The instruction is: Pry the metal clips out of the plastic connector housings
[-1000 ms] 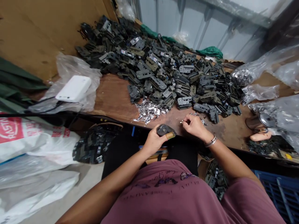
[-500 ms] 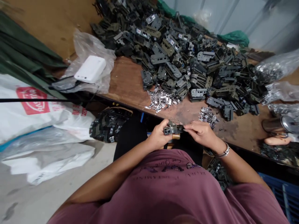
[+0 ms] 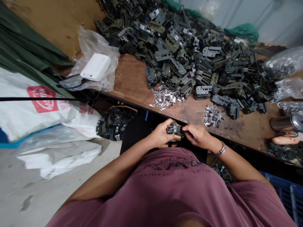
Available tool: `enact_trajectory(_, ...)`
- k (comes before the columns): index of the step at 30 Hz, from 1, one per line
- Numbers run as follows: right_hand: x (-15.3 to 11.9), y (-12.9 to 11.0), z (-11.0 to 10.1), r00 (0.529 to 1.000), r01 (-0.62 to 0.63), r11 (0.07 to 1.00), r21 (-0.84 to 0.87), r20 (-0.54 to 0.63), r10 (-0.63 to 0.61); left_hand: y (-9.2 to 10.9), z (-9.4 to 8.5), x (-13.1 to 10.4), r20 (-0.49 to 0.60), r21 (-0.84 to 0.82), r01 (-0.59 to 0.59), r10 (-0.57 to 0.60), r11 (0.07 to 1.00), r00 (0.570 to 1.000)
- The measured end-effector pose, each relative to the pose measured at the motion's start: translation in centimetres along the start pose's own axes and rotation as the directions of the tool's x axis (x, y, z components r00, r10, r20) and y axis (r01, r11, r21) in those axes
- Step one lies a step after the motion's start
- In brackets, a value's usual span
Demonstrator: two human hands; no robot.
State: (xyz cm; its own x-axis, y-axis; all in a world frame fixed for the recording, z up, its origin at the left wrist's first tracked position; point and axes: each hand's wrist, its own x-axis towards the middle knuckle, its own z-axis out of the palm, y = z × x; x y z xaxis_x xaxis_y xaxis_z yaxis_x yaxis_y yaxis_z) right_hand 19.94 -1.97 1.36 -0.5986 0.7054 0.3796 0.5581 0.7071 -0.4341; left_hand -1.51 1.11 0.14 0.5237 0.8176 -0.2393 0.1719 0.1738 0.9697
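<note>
My left hand (image 3: 160, 135) is closed around a dark grey moulded part (image 3: 174, 129) in front of my body, below the table's front edge. At that part's right end, the fingers of my right hand (image 3: 198, 136) are pinched together; anything small between them is hidden. A tan, rounded piece (image 3: 177, 137) shows just under the dark part, and I cannot tell whether the two are joined. Closest to my hands on the table lie a heap of small shiny metal clips (image 3: 165, 97) and a smaller heap of metal pieces (image 3: 212, 116).
A large pile of similar dark parts (image 3: 180, 56) covers the back of the wooden table (image 3: 129, 78). A white box (image 3: 96, 67) lies on clear plastic at left. At right stands a metal mug (image 3: 284, 123). Below the table sits a container of dark parts (image 3: 115, 124).
My right hand has shifted slightly left, closer against the dark part. The dark part has turned a little in my left hand. The whole view has shifted slightly.
</note>
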Motion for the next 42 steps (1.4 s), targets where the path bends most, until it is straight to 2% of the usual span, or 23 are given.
enact_trajectory(4,-0.4,0.0,0.7,0.999,0.026,1.000,-0.014,-0.037,-0.027,0.1,0.1,0.0,0.018,-0.035,-0.003,0.003,0.999,1.000)
enact_trajectory(9,-1.3,-0.1,2.1,0.978,0.092,0.996,0.020,-0.191,-0.086,-0.3,0.3,-0.1,-0.044,0.015,-0.051,0.052,0.999,0.998)
enact_trajectory(12,-2.0,-0.8,2.3,0.970,-0.006,0.986,0.166,-0.239,0.046,-0.5,0.0,-0.3,-0.103,0.040,-0.090,0.093,0.995,0.990)
enact_trajectory(14,-2.3,-1.2,2.4,0.928,-0.147,0.939,0.312,-0.285,0.240,-0.6,-0.1,-0.4,-0.138,0.036,-0.118,0.122,0.992,0.983)
enact_trajectory(16,-2.2,-1.6,2.6,0.821,-0.293,0.802,0.521,-0.292,0.490,-0.6,-0.1,-0.6,-0.156,0.020,-0.148,0.149,0.989,0.976)
enact_trajectory(17,-2.0,-1.7,2.9,0.758,-0.346,0.688,0.638,-0.243,0.606,-0.7,0.0,-0.7,-0.154,0.012,-0.160,0.160,0.987,0.975)
enact_trajectory(19,-1.2,-1.8,3.4,0.663,-0.396,0.406,0.824,-0.049,0.747,-1.0,0.3,-0.8,-0.149,0.014,-0.181,0.181,0.983,0.972)
enact_trajectory(21,-0.2,-1.8,4.0,0.610,-0.388,0.143,0.911,0.138,0.780,-1.4,0.7,-0.8,-0.153,0.024,-0.196,0.198,0.980,0.968)
enact_trajectory(23,0.7,-1.7,4.5,0.570,-0.329,-0.053,0.943,0.243,0.785,-1.8,0.9,-0.8,-0.173,0.009,-0.210,0.209,0.978,0.963)
enact_trajectory(25,1.2,-1.7,4.7,0.561,-0.269,-0.185,0.945,0.310,0.768,-1.8,0.8,-0.9,-0.166,-0.052,-0.197,0.186,0.979,0.968)
enact_trajectory(26,1.3,-1.7,4.7,0.570,-0.259,-0.219,0.941,0.332,0.751,-1.7,0.5,-1.0,-0.138,-0.100,-0.174,0.160,0.980,0.978)
enact_trajectory(27,1.3,-1.7,4.7,0.585,-0.263,-0.221,0.939,0.338,0.737,-1.5,0.2,-1.1,-0.082,-0.161,-0.139,0.128,0.977,0.988)
enact_trajectory(28,1.2,-1.7,4.6,0.604,-0.281,-0.184,0.942,0.322,0.729,-1.2,-0.1,-1.2,-0.011,-0.232,-0.099,0.099,0.968,0.995)
enact_trajectory(29,1.1,-1.6,4.5,0.626,-0.309,-0.105,0.945,0.286,0.726,-0.9,-0.4,-1.3,0.054,-0.302,-0.053,0.073,0.952,0.996)
enact_trajectory(31,1.0,-1.4,4.3,0.691,-0.382,0.146,0.912,0.178,0.701,-0.5,-1.0,-1.4,0.135,-0.392,0.046,0.008,0.919,0.991)
enact_trajectory(34,1.6,-0.2,3.2,0.831,-0.456,0.534,0.712,0.127,0.541,-0.3,-1.3,-1.2,0.112,-0.413,0.161,-0.126,0.896,0.986)
enact_trajectory(35,2.2,0.5,2.7,0.858,-0.460,0.637,0.618,0.126,0.498,-0.4,-1.3,-1.1,0.098,-0.432,0.179,-0.152,0.884,0.984)
enact_trajectory(37,3.7,2.2,1.6,0.882,-0.459,0.809,0.368,0.077,0.465,-0.5,-1.2,-0.9,0.072,-0.519,0.171,-0.157,0.837,0.985)
enact_trajectory(39,5.6,3.9,0.8,0.876,-0.481,0.876,0.025,-0.003,0.481,-0.6,-1.1,-0.8,0.066,-0.618,0.151,-0.140,0.772,0.988)
enact_trajectory(42,8.1,5.8,0.8,0.846,-0.483,0.769,-0.418,0.004,0.534,-0.7,-1.1,-0.8,0.092,-0.727,0.127,-0.088,0.674,0.992)
